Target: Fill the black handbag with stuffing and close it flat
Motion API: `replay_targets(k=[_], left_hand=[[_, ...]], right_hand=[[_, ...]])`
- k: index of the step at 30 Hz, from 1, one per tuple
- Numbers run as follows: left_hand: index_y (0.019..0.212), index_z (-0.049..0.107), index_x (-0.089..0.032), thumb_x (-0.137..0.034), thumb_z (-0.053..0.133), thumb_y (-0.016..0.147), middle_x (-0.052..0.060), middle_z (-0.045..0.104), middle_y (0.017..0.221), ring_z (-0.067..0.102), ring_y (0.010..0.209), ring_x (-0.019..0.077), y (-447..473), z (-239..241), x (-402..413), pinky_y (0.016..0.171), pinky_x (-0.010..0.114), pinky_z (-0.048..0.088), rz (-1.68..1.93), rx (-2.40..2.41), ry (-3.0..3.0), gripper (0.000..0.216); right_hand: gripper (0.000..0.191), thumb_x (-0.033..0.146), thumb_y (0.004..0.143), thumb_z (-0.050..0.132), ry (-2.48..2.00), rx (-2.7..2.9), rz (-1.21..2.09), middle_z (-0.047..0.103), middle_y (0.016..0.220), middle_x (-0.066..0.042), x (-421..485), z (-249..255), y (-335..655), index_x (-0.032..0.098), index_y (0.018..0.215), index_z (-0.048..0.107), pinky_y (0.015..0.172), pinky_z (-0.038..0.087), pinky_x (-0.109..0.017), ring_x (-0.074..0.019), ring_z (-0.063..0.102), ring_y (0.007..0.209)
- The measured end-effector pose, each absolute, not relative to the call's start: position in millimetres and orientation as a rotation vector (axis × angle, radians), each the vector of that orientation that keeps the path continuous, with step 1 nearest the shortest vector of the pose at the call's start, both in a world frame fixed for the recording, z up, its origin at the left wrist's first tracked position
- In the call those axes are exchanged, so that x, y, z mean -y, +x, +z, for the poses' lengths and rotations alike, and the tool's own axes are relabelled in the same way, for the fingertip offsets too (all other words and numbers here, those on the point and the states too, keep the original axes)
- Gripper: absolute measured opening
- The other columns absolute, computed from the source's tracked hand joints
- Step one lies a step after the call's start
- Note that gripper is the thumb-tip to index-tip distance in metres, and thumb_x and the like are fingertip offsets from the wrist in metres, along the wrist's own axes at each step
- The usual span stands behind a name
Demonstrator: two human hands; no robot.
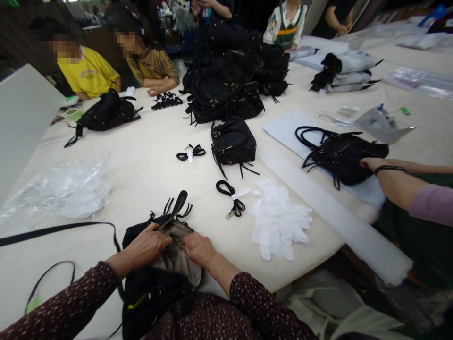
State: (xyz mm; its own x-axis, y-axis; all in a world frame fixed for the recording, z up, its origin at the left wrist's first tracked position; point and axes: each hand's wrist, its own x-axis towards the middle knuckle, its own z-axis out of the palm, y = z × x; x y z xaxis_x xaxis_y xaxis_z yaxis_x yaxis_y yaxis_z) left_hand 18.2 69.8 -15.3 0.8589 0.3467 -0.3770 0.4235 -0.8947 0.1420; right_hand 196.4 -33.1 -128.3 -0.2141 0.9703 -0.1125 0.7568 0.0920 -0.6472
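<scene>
black handbag [164,288], soft and slouching, sits between our hands at the near edge of the cream table [150,165], our left hand [150,243] closed on its rim, our right hand [198,249] pinching the creased taupe lining [177,262] in its gaping mouth, with crinkled clear plastic [71,189] beyond, leftward.

Soft black bag [159,288], kinda slumped and wrinkly, at the near end of the pale surface [152,165], a bit left of the middle. Mouth's wide open — you can see right into the creased greyish-beige lining [179,264]. There's a yellowish-gold strip [139,301] on the near part, and thin black cords [169,206] plus a thicker strap [181,202] poke out the far side.
</scene>
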Motion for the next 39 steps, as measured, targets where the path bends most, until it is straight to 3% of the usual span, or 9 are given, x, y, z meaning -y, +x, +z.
replay_targets(k=[6,13,17,23,26,33,39], left_hand=[[0.080,0.058,-0.021,-0.017,0.038,0.093,0.000,0.067,0.072,0.062,0.071,0.0186,19.9,-17.7,-65.1,0.091,0.043,0.033,-0.496,-0.609,2.788,0.024],[0.086,0.061,-0.021,-0.019,0.039,0.093,0.003,0.072,0.074,0.065,0.072,0.0213,18.6,-18.4,-67.7,0.090,0.045,0.033,-0.454,-0.660,2.836,0.023],[0.084,0.061,-0.021,-0.019,0.051,0.087,0.004,0.074,0.077,0.066,0.072,0.0197,24.2,-12.4,-67.2,0.090,0.042,0.036,-0.475,-0.673,2.885,0.012],[0.083,0.059,-0.019,-0.021,0.059,0.081,0.005,0.074,0.071,0.065,0.064,0.0189,22.6,-17.9,-76.7,0.085,0.043,0.039,-0.445,-0.596,2.994,0.003],[0.078,0.058,-0.019,-0.021,0.060,0.079,0.003,0.073,0.068,0.064,0.060,0.0183,22.4,-18.6,-73.9,0.084,0.043,0.039,-0.409,-0.563,3.010,0.003],[0.076,0.059,-0.019,-0.021,0.061,0.079,0.003,0.072,0.066,0.063,0.059,0.0177,21.6,-16.2,-76.1,0.085,0.043,0.039,-0.395,-0.563,3.037,0.004],[0.083,0.062,-0.021,-0.018,0.057,0.082,0.002,0.073,0.070,0.062,0.062,0.0175,14.0,-17.1,-70.8,0.086,0.041,0.038,-0.394,-0.631,2.991,0.005]], right_hand=[[0.029,0.031,0.093,0.043,-1.740,1.835,1.061,0.074,0.087,-0.002,23.3,-118.2,203.3,0.021,0.091,0.070,0.066,0.042,-0.026,-0.0156,0.060,0.074],[0.024,0.033,0.086,0.052,-1.781,1.719,1.179,0.075,0.097,-0.002,1.9,-100.5,190.9,0.026,0.100,0.071,0.064,0.041,-0.025,-0.0177,0.064,0.081],[0.019,0.021,0.079,0.053,-1.809,1.728,1.149,0.076,0.087,-0.008,-19.8,-96.2,170.1,0.022,0.082,0.072,0.067,0.046,-0.028,-0.0215,0.068,0.082],[0.031,0.017,0.077,0.044,-1.600,1.745,1.570,0.070,0.058,-0.010,-38.8,-114.9,155.4,0.019,0.059,0.068,0.045,0.043,-0.027,-0.0200,0.066,0.053],[0.042,0.023,0.084,0.034,-1.499,1.661,1.768,0.068,0.054,-0.010,-35.7,-119.4,157.8,0.019,0.061,0.069,0.040,0.043,-0.026,-0.0189,0.063,0.046],[0.026,0.014,0.071,0.046,-1.592,1.815,1.403,0.070,0.059,-0.010,-38.7,-102.9,158.1,0.016,0.057,0.068,0.050,0.044,-0.026,-0.0207,0.068,0.060],[0.025,0.022,0.077,0.045,-1.471,1.502,1.590,0.068,0.064,-0.002,-21.6,-108.2,176.2,0.019,0.080,0.070,0.053,0.046,-0.024,-0.0152,0.062,0.057]])
